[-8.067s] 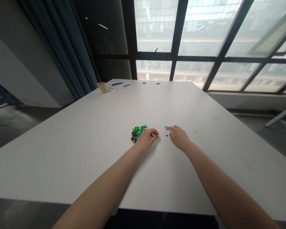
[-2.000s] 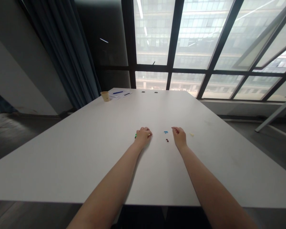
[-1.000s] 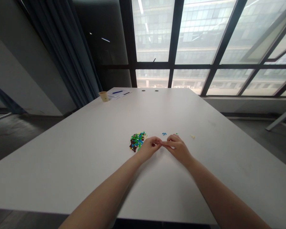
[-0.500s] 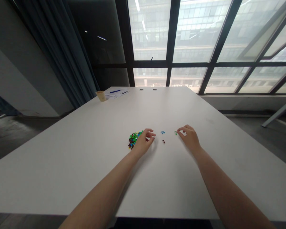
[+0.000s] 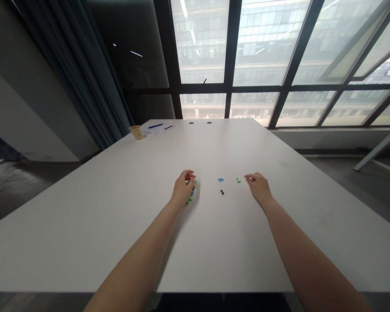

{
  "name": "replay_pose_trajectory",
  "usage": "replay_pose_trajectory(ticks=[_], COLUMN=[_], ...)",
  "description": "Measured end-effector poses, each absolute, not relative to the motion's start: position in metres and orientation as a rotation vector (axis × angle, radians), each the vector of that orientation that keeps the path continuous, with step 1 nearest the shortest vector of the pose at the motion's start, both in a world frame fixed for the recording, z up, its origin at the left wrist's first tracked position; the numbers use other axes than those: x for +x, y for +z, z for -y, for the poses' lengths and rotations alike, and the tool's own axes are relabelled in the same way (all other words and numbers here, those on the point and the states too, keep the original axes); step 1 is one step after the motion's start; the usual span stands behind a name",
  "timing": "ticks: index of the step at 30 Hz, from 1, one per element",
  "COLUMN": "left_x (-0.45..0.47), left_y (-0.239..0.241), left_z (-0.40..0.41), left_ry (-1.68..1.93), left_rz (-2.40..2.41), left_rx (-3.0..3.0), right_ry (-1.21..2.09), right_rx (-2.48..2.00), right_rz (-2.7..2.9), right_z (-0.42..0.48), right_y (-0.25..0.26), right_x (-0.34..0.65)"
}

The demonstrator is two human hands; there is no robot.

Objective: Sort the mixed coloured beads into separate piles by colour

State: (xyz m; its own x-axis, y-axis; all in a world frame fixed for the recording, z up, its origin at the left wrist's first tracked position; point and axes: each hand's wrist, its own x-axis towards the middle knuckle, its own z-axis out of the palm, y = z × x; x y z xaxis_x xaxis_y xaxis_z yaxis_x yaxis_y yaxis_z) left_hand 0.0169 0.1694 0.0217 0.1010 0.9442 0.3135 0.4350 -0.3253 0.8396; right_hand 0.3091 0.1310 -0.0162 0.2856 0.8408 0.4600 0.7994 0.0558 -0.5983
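My left hand [image 5: 183, 187] hovers over the heap of small building bricks [image 5: 189, 200], covering most of it. Its fingers are curved and apart, and I see nothing held between them. Green and blue bricks show along the heap's right edge. My right hand [image 5: 260, 187] is just right of a few small green bricks [image 5: 238, 180], not touching them. Its fingers stretch leftward with nothing visible in them. Between the hands lie a small group of blue bricks [image 5: 220, 179] and, nearer me, some dark brown bricks [image 5: 222, 192].
All this lies on a wide white table [image 5: 227, 242]. At its far left stand a paper cup [image 5: 137, 132] and paper sheets [image 5: 152, 129] with a blue pen [image 5: 155, 126] on them. Two dark round discs [image 5: 209, 122] are near the far edge. Windows rise behind.
My left hand has moved left, over the brick heap. My right hand has drawn slightly right, off the green bricks, which now show fully. The view has shifted a little.
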Motion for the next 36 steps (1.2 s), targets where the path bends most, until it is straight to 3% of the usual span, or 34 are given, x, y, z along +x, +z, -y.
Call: replay_pose_trajectory(ticks=[3,6,12,19,31,36], left_x=[0.004,0.001,0.013,0.017,0.040,0.043], left_y=[0.019,0.016,0.012,0.008,0.025,0.033], left_z=[-0.178,-0.179,-0.170,-0.174,-0.141,-0.131], left_ry=[1.185,0.938,0.583,0.663,0.936,0.867], left_rz=[-1.533,-1.716,-1.646,-1.582,-0.996,-0.988], left_rx=[2.027,2.212,2.463,2.453,2.294,2.487], right_ry=[0.072,0.108,0.183,0.188,0.291,0.333], right_rx=[-1.714,-1.710,-1.666,-1.629,-1.401,-1.307], right_rz=[1.478,1.481,1.584,1.643,1.827,1.895], right_z=[-0.127,-0.125,-0.122,-0.119,-0.104,-0.097], right_y=[-0.010,-0.006,0.000,0.006,0.015,0.019], right_x=[0.306,0.298,0.284,0.275,0.242,0.229])
